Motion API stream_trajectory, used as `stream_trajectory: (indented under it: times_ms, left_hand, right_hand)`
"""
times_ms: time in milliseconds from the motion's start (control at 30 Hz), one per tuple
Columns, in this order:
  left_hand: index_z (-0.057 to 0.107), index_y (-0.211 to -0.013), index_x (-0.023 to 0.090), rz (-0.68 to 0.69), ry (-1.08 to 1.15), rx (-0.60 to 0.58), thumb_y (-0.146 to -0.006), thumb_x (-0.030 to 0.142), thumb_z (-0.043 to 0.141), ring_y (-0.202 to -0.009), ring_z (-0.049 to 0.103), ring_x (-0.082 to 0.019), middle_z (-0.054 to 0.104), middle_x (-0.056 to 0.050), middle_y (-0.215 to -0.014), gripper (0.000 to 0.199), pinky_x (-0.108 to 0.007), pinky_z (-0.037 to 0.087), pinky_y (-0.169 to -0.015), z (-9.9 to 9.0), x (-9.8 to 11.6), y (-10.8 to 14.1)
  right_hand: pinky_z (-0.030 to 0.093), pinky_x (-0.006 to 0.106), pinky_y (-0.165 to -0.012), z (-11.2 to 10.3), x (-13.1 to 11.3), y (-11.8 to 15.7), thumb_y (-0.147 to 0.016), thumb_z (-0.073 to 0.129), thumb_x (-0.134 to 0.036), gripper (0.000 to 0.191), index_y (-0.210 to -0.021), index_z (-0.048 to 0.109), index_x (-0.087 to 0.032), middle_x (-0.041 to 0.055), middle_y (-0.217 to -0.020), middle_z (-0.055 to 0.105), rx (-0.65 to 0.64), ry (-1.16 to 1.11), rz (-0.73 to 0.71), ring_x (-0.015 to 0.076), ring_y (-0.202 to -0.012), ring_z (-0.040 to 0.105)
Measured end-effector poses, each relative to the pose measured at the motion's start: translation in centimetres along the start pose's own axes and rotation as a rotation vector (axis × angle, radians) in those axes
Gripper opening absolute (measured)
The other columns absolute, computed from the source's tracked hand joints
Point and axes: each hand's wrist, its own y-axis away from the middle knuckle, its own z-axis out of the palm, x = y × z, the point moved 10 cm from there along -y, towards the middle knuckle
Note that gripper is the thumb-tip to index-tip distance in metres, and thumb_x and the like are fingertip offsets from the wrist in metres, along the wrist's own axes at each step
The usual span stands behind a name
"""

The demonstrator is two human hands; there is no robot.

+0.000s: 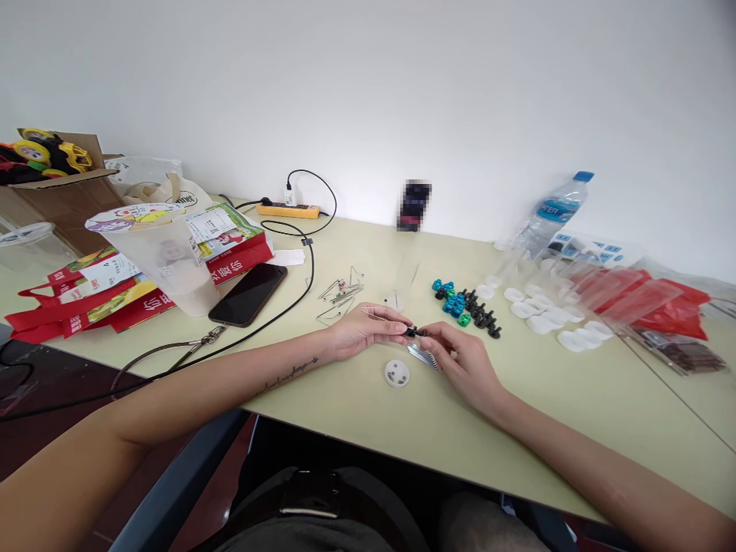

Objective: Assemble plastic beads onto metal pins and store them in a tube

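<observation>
My left hand and my right hand meet over the middle of the table, each pinching a small black part between them. A thin wire runs along the left fingers. Just below the hands sits a small round white dish with several tiny metal pieces. Several thin silvery rods lie partly hidden beneath the right hand. Bent wires are spread beyond the left hand. Blue and green pieces and black plug-like parts are grouped beyond the right hand.
White round caps, clear tubes, red plastic and a water bottle are on the right. On the left are a phone, a tall cup, red bags, a box and a cable beside a power strip.
</observation>
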Motion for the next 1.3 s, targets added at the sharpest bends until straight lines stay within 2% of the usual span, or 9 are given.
stream_trajectory:
  times_ms: [100,300,567,733,933,1133,1300]
  left_hand:
    - [0.068,-0.09,0.008,-0.012,-0.003,-0.006,-0.063,0.021,0.076,-0.076,0.067,-0.016,0.069,-0.009,-0.085,0.03,-0.033,0.048,-0.087,0.05,-0.09,0.02]
    - [0.068,-0.091,0.008,0.014,-0.012,-0.009,-0.063,0.022,0.076,-0.08,0.066,-0.018,0.069,-0.012,-0.091,0.032,-0.034,0.047,-0.089,-0.03,0.06,-0.03]
    - [0.068,-0.092,0.008,0.011,-0.025,-0.018,-0.064,0.022,0.075,-0.079,0.066,-0.017,0.068,-0.012,-0.092,0.031,-0.033,0.048,-0.088,0.02,0.03,-0.03]
    - [0.068,-0.091,0.008,-0.001,-0.019,-0.012,-0.064,0.022,0.076,-0.076,0.066,-0.016,0.069,-0.01,-0.087,0.031,-0.032,0.048,-0.086,0.05,0.01,0.03]
    - [0.068,-0.091,0.008,-0.015,-0.02,-0.013,-0.064,0.022,0.076,-0.076,0.067,-0.017,0.069,-0.009,-0.085,0.032,-0.032,0.049,-0.086,0.1,-0.05,0.09]
    - [0.069,-0.09,0.008,0.003,-0.004,-0.011,-0.064,0.021,0.076,-0.077,0.066,-0.016,0.069,-0.01,-0.087,0.03,-0.031,0.049,-0.086,0.02,0.03,0.0]
    - [0.069,-0.091,0.008,0.003,-0.015,-0.013,-0.065,0.021,0.075,-0.077,0.066,-0.016,0.069,-0.01,-0.088,0.029,-0.032,0.049,-0.086,0.09,0.05,0.04]
  right_hand:
    - [0.036,0.024,-0.052,0.2,-0.29,-0.06,-0.091,0.039,-0.039,0.03,-0.081,0.059,-0.02,-0.0008,-0.063,0.058,-0.032,0.008,-0.015,0.0117,-0.053,0.048]
    - [0.038,0.024,-0.053,-0.23,-0.11,0.02,-0.088,0.048,-0.035,0.018,-0.097,0.056,-0.022,-0.0018,-0.063,0.058,0.033,0.022,-0.031,0.0116,-0.052,0.047]
    - [0.04,0.024,-0.055,-0.29,0.04,0.05,-0.086,0.053,-0.031,0.017,-0.1,0.057,-0.023,-0.0017,-0.066,0.059,0.058,0.018,-0.06,0.0117,-0.054,0.049]
    - [0.038,0.024,-0.053,-0.07,0.04,-0.06,-0.087,0.049,-0.037,0.019,-0.092,0.059,-0.022,-0.0017,-0.064,0.057,0.021,0.02,-0.028,0.0118,-0.053,0.047]
    - [0.036,0.025,-0.056,0.22,-0.48,-0.07,-0.093,0.036,-0.039,0.032,-0.077,0.056,-0.02,-0.0009,-0.061,0.055,-0.055,0.008,-0.023,0.0125,-0.057,0.048]
    - [0.037,0.024,-0.053,-0.08,0.32,-0.03,-0.088,0.048,-0.04,0.021,-0.093,0.057,-0.022,-0.0031,-0.06,0.054,0.013,0.018,0.018,0.0117,-0.051,0.045]
    - [0.037,0.024,-0.053,-0.15,0.37,-0.02,-0.087,0.049,-0.039,0.02,-0.094,0.057,-0.022,-0.0032,-0.061,0.055,0.022,0.014,0.019,0.0116,-0.052,0.046]
